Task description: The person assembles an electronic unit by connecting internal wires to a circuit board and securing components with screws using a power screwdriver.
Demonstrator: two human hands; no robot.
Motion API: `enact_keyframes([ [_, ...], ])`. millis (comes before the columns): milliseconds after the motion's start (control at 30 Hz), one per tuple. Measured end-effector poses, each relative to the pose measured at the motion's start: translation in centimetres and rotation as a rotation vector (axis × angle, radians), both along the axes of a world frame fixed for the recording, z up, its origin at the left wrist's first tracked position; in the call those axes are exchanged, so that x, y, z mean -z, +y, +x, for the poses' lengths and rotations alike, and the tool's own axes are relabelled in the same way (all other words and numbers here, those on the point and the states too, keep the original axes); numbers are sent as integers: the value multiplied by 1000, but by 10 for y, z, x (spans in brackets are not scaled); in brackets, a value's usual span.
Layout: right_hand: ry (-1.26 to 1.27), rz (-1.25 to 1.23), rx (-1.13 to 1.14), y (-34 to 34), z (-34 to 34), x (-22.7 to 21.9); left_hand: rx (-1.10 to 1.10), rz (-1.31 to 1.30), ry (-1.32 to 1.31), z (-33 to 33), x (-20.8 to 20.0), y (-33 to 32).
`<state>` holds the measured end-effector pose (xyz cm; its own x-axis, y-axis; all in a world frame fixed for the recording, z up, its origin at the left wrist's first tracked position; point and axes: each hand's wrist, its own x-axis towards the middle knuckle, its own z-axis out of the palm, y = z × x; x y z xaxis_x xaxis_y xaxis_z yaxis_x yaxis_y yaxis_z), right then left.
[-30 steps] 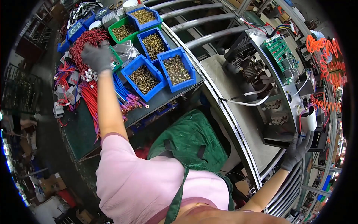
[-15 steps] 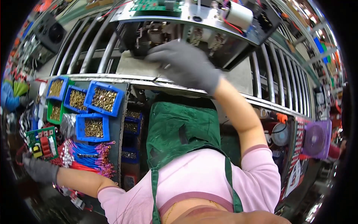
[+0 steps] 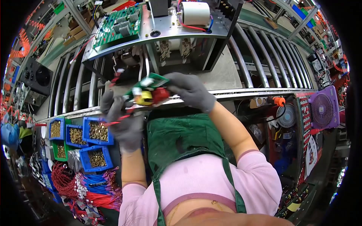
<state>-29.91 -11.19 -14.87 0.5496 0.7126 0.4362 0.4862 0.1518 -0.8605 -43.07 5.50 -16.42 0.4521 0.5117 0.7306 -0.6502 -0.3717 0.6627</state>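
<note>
Above the apron, both grey-gloved hands hold a green circuit board [image 3: 149, 92] that carries a yellow-wrapped part and red blocks. My right hand [image 3: 190, 90] grips its right end with the fingers closed. My left hand [image 3: 126, 120] is curled at the board's left end, somewhat smeared by motion. A red wire [image 3: 118, 120] runs across the left fingers. Just beyond the hands stands a metal chassis [image 3: 162, 34], open at the front. On its top are a large green circuit board [image 3: 120, 25] and a white cylinder [image 3: 195, 15] with red and blue leads.
Roller conveyors [image 3: 264, 56] flank the chassis. At left, blue bins [image 3: 98, 131] hold brass-coloured fasteners, beside bundles of red wires [image 3: 64, 179] and blue wires [image 3: 92, 184]. A purple fan [image 3: 322, 107] and an orange-handled tool [image 3: 279, 101] are at right.
My left hand has brought the small board from the left bench to the middle. My right hand has drawn back from the chassis front and taken the board's right end. The view has shifted.
</note>
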Motion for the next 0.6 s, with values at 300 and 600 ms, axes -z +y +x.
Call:
enact_keyframes([
  [300, 485, -60, 190, -62, 75, 67, 587, -450, 548, 87, 57, -36],
  [600, 272, -465, 399, -39, 138, 40, 553, -263, 684, 140, 55, -8],
])
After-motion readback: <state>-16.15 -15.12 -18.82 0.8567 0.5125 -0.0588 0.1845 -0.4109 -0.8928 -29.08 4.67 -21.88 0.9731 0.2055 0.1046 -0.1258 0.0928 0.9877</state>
